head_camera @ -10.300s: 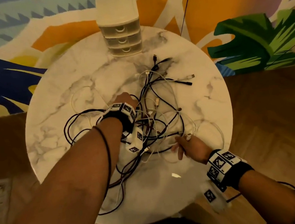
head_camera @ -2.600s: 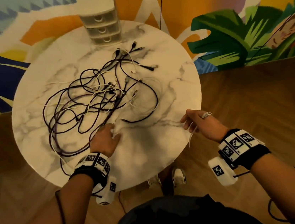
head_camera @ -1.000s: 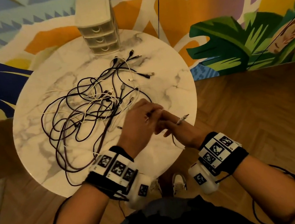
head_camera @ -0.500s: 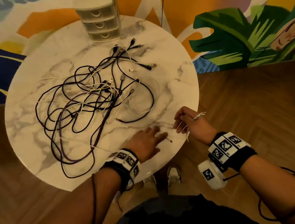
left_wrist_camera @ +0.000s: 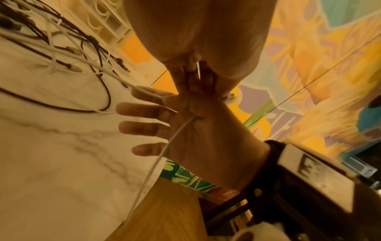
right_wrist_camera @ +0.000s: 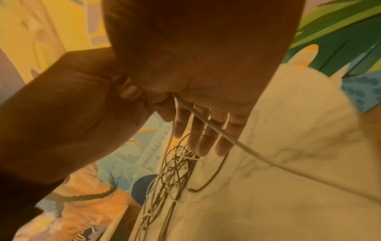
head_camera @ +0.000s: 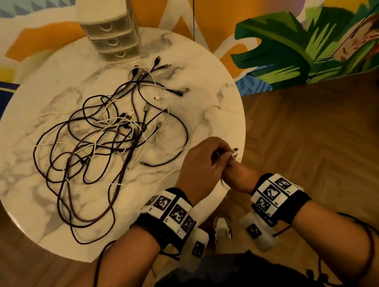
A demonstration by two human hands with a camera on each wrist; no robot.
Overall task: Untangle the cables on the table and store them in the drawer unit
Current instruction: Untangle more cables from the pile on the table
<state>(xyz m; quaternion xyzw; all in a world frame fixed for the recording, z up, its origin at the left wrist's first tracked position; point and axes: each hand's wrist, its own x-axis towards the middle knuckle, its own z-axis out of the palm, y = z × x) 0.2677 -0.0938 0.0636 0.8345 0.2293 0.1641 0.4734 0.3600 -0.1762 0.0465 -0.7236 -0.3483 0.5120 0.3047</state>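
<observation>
I am bringing my left hand [head_camera: 200, 163] back onto my right hand [head_camera: 234, 176], both sets of fingers grasping the freed white cable [left_wrist_camera: 156, 161] over the table [head_camera: 226, 105] edge, coiling it for the drawer unit [head_camera: 112, 37].

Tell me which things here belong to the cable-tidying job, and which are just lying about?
Job:
white cable, held in both hands
cable tangle
drawer unit
table

Just there:
wall mural
wood floor
shoes
</observation>
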